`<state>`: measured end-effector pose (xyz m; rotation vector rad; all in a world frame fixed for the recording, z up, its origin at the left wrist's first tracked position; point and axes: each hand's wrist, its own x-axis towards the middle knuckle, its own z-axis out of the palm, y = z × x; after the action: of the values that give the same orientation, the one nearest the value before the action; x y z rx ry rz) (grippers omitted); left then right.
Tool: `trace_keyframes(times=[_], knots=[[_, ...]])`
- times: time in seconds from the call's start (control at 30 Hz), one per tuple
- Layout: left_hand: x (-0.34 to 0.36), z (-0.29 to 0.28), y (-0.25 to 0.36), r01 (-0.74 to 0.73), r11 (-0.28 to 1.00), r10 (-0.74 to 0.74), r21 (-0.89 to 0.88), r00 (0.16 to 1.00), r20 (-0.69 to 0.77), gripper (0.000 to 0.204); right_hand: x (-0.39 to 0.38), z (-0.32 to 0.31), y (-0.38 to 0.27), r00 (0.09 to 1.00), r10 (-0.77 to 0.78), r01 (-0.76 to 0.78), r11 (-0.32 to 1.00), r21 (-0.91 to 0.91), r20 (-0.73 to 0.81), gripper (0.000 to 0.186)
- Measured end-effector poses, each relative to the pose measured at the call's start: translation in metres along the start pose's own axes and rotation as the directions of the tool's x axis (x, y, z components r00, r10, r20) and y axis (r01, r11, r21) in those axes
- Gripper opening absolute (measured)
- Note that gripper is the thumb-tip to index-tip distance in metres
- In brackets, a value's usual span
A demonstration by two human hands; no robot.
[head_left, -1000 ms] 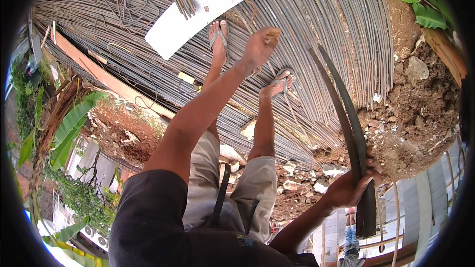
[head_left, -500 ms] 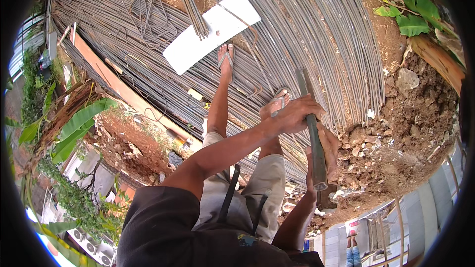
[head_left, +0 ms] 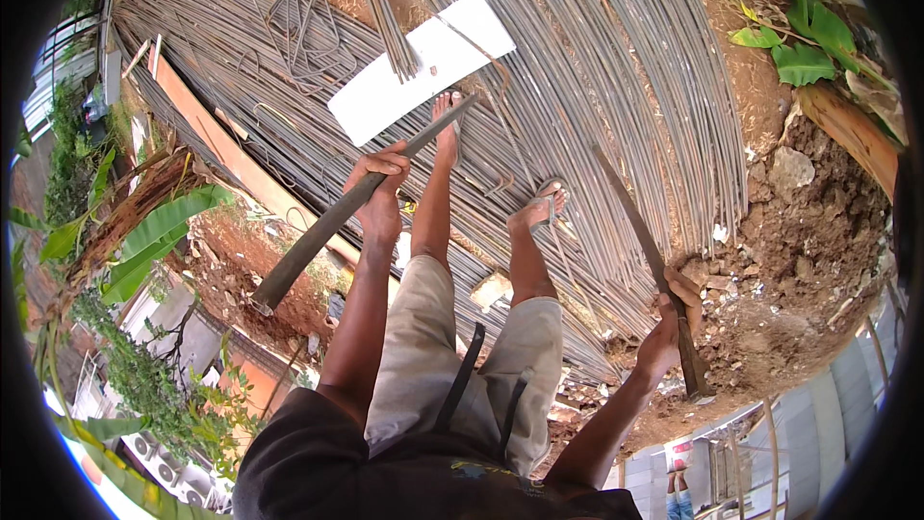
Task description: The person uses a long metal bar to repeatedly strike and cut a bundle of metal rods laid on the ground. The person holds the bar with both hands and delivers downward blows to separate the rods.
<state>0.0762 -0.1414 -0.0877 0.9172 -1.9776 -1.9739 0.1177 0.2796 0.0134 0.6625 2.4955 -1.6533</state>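
Head view: left hand (head_left: 383, 183) grips pipe (head_left: 337, 221), right hand (head_left: 674, 323) grips bar (head_left: 640, 241); sandalled footing on rebar pile (head_left: 597, 67) might slip.

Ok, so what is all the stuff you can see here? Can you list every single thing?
steel rods: a big heap, grey, spread over the ground underfoot
white board: one, lying on the rods
wooden plank: one, orange-brown, along the left edge of the heap
earth and stones: brown, right of the rods
leaves: green, top right
left pipe: one, dark grey, long
right bar: one, dark, long
left hand: gripping the left pipe
right hand: gripping the right bar
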Motion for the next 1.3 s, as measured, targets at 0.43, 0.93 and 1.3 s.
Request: trace_keyframes(times=[0.43,0.93,1.3], knots=[[0.057,-0.003,-0.017,-0.055,0.997,0.061,-0.057,0.991,0.116,0.024,-0.014,0.093,-0.049,0.906,0.016,0.046,0.99,-0.136,0.422,0.021],[0.094,0.014,-0.008,-0.212,0.97,0.237,-0.119,0.935,0.262,0.027,-0.023,0.129,-0.04,0.898,-0.033,0.148,0.962,-0.23,0.439,0.03],[0.125,0.071,-0.011,-0.148,0.904,0.229,-0.402,0.96,0.16,0.034,-0.087,0.111,-0.02,0.588,0.621,-0.706,0.707,-0.044,0.518,0.059]])
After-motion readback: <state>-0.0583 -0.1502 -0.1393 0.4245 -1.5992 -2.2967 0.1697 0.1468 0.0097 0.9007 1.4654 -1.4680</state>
